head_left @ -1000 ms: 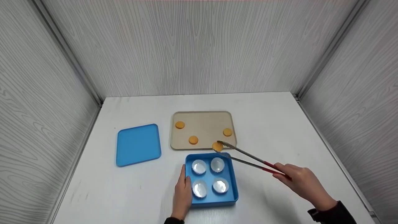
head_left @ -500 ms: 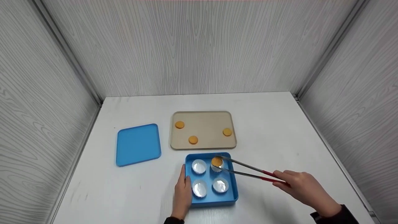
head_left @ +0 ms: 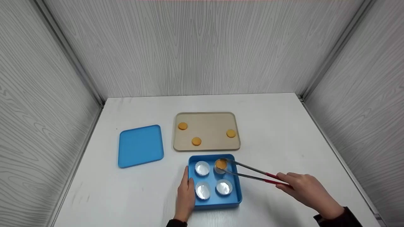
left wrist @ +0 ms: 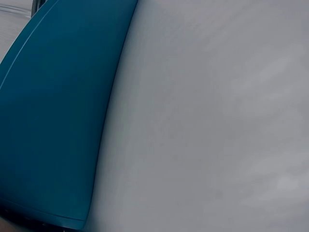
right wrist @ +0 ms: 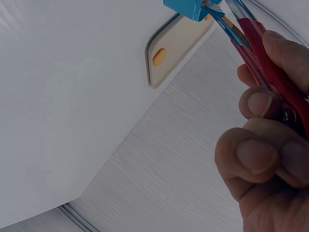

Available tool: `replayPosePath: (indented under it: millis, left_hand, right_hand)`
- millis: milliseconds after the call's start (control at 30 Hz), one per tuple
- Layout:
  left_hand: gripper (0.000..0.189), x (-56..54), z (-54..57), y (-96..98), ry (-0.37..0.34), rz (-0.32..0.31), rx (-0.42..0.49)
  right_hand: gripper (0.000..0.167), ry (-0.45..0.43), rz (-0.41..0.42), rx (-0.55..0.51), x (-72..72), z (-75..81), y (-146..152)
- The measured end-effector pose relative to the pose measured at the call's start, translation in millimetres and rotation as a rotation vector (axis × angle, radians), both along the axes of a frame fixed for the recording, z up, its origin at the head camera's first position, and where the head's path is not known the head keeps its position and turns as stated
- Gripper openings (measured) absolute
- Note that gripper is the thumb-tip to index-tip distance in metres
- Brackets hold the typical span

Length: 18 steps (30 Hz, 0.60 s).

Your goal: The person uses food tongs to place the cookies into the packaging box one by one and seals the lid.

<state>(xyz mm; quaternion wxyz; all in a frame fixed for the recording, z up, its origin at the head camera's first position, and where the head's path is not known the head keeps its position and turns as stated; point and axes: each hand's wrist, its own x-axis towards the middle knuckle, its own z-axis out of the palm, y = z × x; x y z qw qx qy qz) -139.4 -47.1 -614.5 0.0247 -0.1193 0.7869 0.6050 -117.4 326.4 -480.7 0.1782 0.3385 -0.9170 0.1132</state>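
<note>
Lower centre, the left hand rests straight-fingered against a box. Lower right, the right hand grips tongs, a disc between their tips.

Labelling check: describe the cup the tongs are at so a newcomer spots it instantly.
On the white table, find the blue box the left hand touches. The silvery cup sits in its far right corner. Unlike the other three cups, an orange disc between the tongs overlaps it.
</note>
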Motion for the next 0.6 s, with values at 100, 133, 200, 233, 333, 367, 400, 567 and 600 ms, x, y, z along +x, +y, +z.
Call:
replayPosePath:
  millis: [100, 133, 200, 233, 333, 367, 400, 567, 600]
  left_hand:
    - [0.056, -0.3, 0.1, -0.3, 0.003, -0.003, -0.004]
    - [0.056, -0.3, 0.2, -0.4, 0.005, -0.002, -0.005]
    - [0.055, -0.3, 0.0, -0.3, 0.012, -0.001, -0.011]
    - [0.055, -0.5, 0.0, -0.3, 0.011, 0.0, -0.013]
    - [0.055, -0.8, 0.0, 0.0, 0.013, 0.001, -0.017]
    - [0.055, -0.8, 0.1, 0.1, 0.013, 0.0, -0.015]
    - [0.055, -0.8, 0.3, 0.2, 0.011, -0.001, -0.012]
    - [0.055, 0.3, 0.1, -0.1, 0.021, 0.002, 0.002]
    - [0.055, 0.6, 0.0, -0.2, 0.025, 0.002, 0.004]
  right_hand:
    - [0.034, 0.0, 0.005, -0.005, -0.9, -0.3, -1.0]
    - [0.035, 0.003, 0.008, -0.006, -1.4, -0.3, -1.5]
    - [0.035, 0.008, 0.016, -0.01, -2.4, -0.5, -2.4]
    - [0.035, 0.011, 0.018, -0.011, -2.7, -0.5, -2.9]
    - [0.035, 0.02, 0.026, -0.012, -3.3, -0.6, -4.2]
    - [0.035, 0.024, 0.027, -0.011, -3.3, -0.8, -4.6]
    - [0.036, 0.027, 0.027, -0.01, -3.2, -0.9, -5.0]
    - [0.036, 0.021, 0.014, 0.003, -2.7, -1.5, -7.6]
    - [0.036, 0.013, 0.009, 0.004, -2.3, -1.5, -8.2]
